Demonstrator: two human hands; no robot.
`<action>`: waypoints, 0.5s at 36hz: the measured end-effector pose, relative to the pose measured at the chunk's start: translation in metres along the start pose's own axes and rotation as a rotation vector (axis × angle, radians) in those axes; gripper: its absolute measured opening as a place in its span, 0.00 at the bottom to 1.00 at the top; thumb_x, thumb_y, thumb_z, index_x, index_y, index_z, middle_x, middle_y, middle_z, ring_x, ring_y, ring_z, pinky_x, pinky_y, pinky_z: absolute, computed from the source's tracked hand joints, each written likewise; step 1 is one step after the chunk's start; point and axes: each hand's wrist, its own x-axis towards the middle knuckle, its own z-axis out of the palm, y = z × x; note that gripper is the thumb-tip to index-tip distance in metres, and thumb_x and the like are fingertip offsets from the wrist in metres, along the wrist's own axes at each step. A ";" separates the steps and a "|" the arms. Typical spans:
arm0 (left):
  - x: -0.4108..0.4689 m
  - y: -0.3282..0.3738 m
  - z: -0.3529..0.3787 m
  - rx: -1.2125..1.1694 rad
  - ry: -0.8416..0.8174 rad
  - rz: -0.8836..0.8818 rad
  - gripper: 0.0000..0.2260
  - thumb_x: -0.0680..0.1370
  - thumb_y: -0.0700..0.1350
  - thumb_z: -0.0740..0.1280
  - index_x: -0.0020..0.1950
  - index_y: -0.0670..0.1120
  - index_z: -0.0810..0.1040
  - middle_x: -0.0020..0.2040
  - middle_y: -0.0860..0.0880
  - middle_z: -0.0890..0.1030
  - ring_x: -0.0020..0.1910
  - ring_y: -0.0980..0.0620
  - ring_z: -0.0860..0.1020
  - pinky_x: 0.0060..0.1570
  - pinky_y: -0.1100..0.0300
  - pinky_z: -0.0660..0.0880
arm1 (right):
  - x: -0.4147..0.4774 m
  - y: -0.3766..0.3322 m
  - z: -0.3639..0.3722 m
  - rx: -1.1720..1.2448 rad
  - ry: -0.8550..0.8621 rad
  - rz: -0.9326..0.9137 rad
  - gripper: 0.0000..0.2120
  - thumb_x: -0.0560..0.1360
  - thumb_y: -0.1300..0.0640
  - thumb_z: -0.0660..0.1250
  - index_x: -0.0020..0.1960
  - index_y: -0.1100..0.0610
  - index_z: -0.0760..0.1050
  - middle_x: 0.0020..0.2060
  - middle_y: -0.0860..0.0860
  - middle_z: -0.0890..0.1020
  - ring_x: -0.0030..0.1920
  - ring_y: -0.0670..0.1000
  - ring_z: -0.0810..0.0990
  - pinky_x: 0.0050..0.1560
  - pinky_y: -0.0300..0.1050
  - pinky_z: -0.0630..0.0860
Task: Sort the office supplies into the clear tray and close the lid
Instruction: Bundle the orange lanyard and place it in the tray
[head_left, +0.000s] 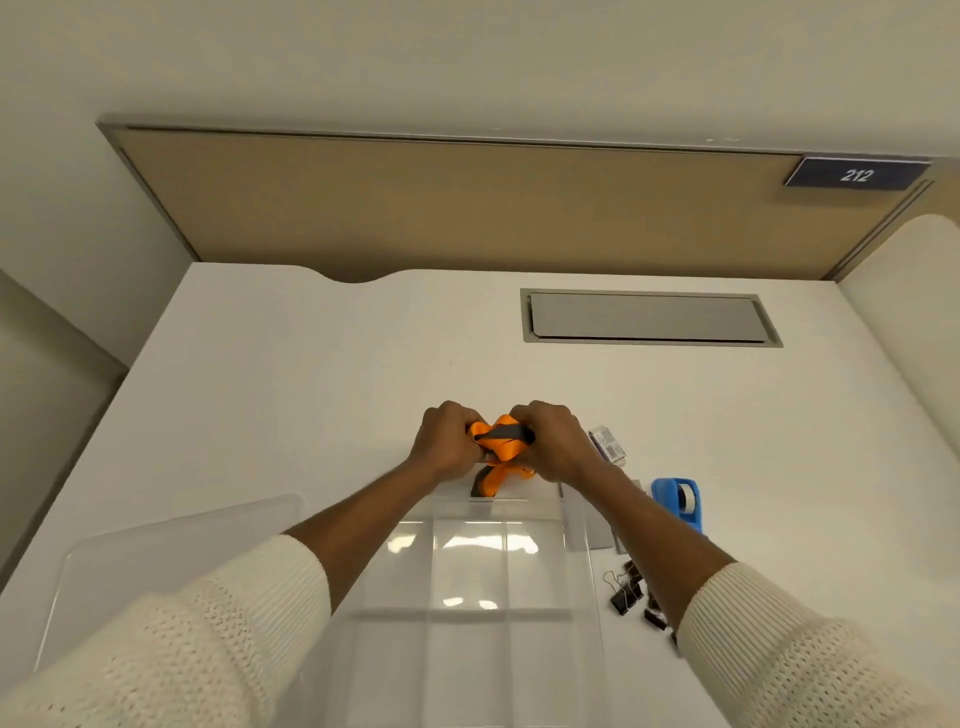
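Both hands hold a pair of orange-handled scissors (500, 447) just beyond the far edge of the clear tray (579, 525). My left hand (445, 439) grips their left side and my right hand (553, 441) grips their right side. The scissors' lower part hangs down toward the tray's far wall. The tray has several compartments and looks empty. Its clear lid (156, 561) lies flat on the desk to the left of it, partly under my left forearm.
To the right of the tray lie a blue tape dispenser (678, 501), several black binder clips (631, 592), a small box of staples (608, 444) and a grey flat piece (592, 530). A grey cable hatch (647, 318) sits in the white desk at the back.
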 end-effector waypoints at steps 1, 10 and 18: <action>-0.005 0.006 -0.003 -0.012 0.009 0.012 0.10 0.68 0.45 0.82 0.45 0.44 0.87 0.40 0.47 0.86 0.42 0.46 0.83 0.45 0.53 0.82 | -0.006 -0.002 -0.006 0.011 0.022 -0.001 0.13 0.69 0.46 0.78 0.44 0.53 0.79 0.39 0.52 0.82 0.39 0.52 0.78 0.40 0.45 0.73; -0.068 0.056 -0.016 -0.021 0.072 0.114 0.12 0.71 0.43 0.80 0.52 0.46 0.85 0.45 0.48 0.86 0.43 0.49 0.83 0.46 0.57 0.81 | -0.081 -0.025 -0.053 0.087 0.160 -0.007 0.14 0.68 0.44 0.79 0.44 0.50 0.78 0.37 0.47 0.83 0.36 0.47 0.79 0.38 0.42 0.75; -0.110 0.084 -0.020 -0.086 0.106 0.169 0.11 0.72 0.43 0.78 0.53 0.49 0.85 0.44 0.51 0.86 0.42 0.51 0.84 0.46 0.57 0.83 | -0.137 -0.046 -0.077 0.175 0.266 0.048 0.13 0.68 0.50 0.80 0.45 0.48 0.77 0.36 0.44 0.80 0.36 0.42 0.76 0.39 0.32 0.68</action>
